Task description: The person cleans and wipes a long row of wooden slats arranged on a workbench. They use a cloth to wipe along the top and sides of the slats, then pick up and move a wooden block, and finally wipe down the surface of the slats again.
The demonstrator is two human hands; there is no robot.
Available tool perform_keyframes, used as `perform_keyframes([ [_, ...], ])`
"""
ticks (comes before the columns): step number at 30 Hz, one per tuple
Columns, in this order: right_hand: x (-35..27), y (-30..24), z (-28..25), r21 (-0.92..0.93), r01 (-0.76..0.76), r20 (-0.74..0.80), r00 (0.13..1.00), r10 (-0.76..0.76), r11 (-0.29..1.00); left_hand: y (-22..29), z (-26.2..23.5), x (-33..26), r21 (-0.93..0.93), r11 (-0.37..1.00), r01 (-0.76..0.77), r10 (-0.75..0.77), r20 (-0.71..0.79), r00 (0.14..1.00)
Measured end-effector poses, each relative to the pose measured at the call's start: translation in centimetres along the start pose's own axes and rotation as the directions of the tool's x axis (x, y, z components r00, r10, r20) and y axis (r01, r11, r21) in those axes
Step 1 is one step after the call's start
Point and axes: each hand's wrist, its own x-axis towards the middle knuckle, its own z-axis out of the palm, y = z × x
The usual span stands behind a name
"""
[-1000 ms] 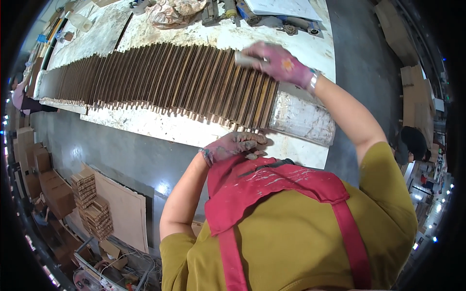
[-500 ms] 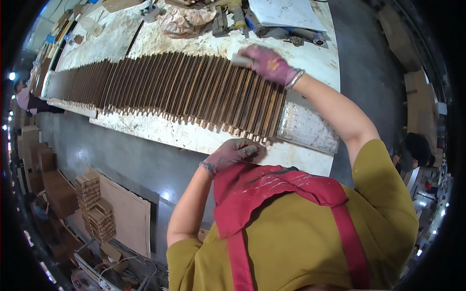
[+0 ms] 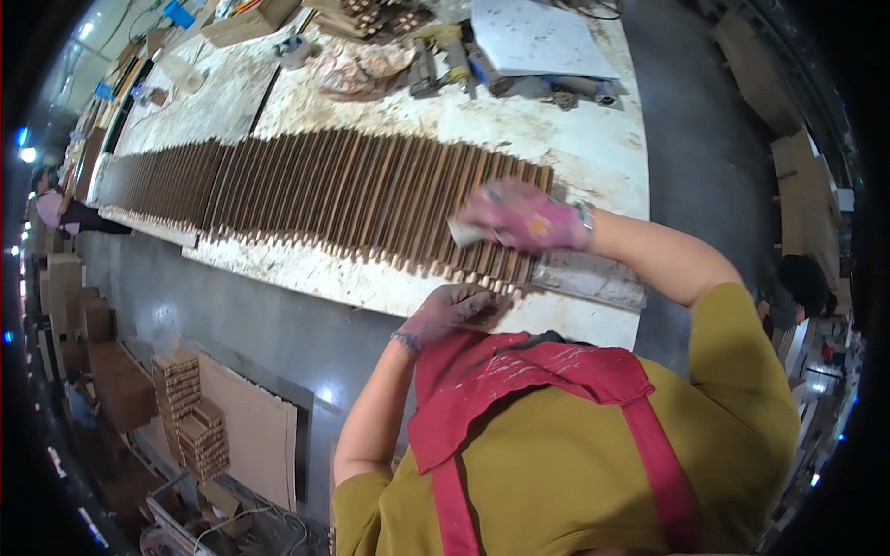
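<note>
A long row of dark brown wooden strips (image 3: pixel 306 185) lies side by side across the white worktable, pale ends toward me. My right hand (image 3: pixel 521 215), in a stained pink glove with a flower print, is closed around a small pale pad (image 3: pixel 466 232). It is over the right end of the row, and the glove is blurred by motion. My left hand (image 3: pixel 451 310), also gloved, is at the table's near edge beside the strips' pale ends. Its fingers are curled in; what they hold, if anything, is hidden.
Behind the row are a crumpled plastic bag (image 3: pixel 362 69), air tools (image 3: pixel 440 60) and a white paper sheet (image 3: pixel 538 39). A clear-wrapped slab (image 3: pixel 593 280) lies at the row's right end. Stacked wooden pieces (image 3: pixel 190 417) stand on the floor at left. Other people are farther off.
My right hand has moved the pad toward me, from the far ends of the strips to nearer their near ends. My left hand stays near the edge. The view has shifted slightly.
</note>
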Motion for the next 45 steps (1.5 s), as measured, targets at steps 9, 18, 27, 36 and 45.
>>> perform_keyframes([
  [9,6.7,5.6,-1.8,0.131,-0.069,-0.320,0.941,0.108,0.989,1.2,-4.7,-5.0,-0.194,0.981,-0.025,0.016,-0.046,0.999],
  [18,5.4,-1.8,-3.0,0.126,0.002,0.159,0.987,-0.022,0.992,1.4,-9.2,-4.8,-0.155,0.987,-0.033,0.012,-0.132,0.991],
  [27,10.2,-0.1,-1.3,-0.122,-0.325,0.009,0.945,0.328,0.938,1.5,-11.0,-4.6,-0.181,0.983,0.042,-0.043,-0.003,0.999],
  [36,12.8,-0.6,-3.3,0.023,-0.607,0.089,0.793,0.603,0.795,3.0,-11.0,-4.5,-0.091,0.994,0.055,-0.051,0.041,0.998],
  [45,9.5,2.1,-1.2,0.126,-0.114,-0.184,0.973,0.136,0.985,1.6,-11.9,-5.5,-0.084,0.995,-0.045,0.052,0.078,0.996],
])
